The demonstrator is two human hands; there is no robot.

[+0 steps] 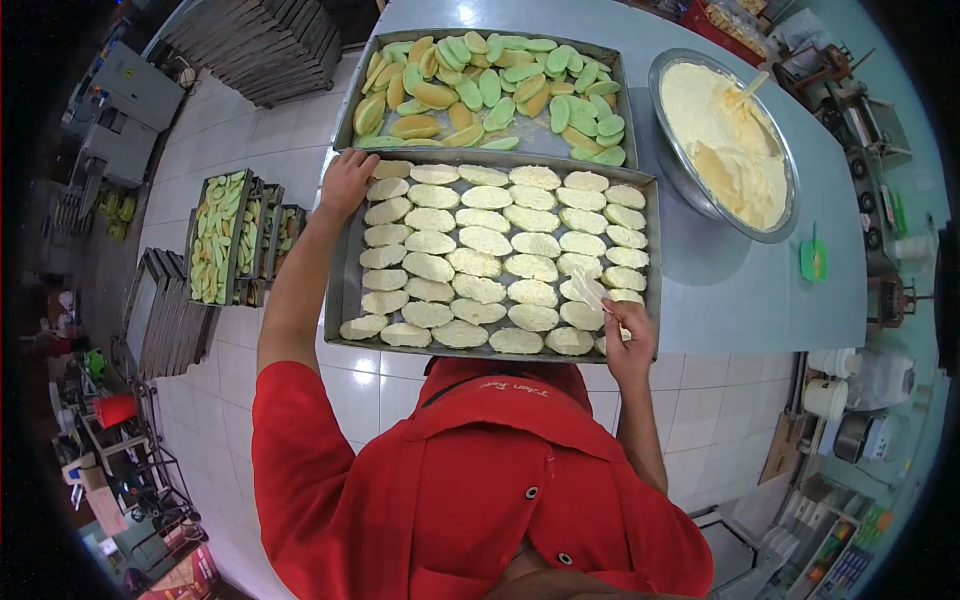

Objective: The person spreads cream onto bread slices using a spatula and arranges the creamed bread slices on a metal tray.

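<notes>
In front of me lies a metal baking tray (655, 240) with rows of oval cake pieces (478, 262) coated in pale cream. My left hand (348, 184) is at its far left corner, fingers closed over the rim beside an uncoated-looking piece. My right hand (630, 338) grips a pale, translucent spatula (588, 290), whose blade is over the pieces near the tray's right side. Behind stands a second tray (628, 100) heaped with loose green and orange-brown oval pieces (490, 88). A large metal bowl (655, 95) of pale yellow cream (735, 150) is to the right.
A small green container (813, 262) sits on the grey-blue table (760, 310) near its right edge. Trays of more oval pieces (218, 240) stand low at the left, beside stacked metal trays (170, 315). Shelves and machines line the right wall.
</notes>
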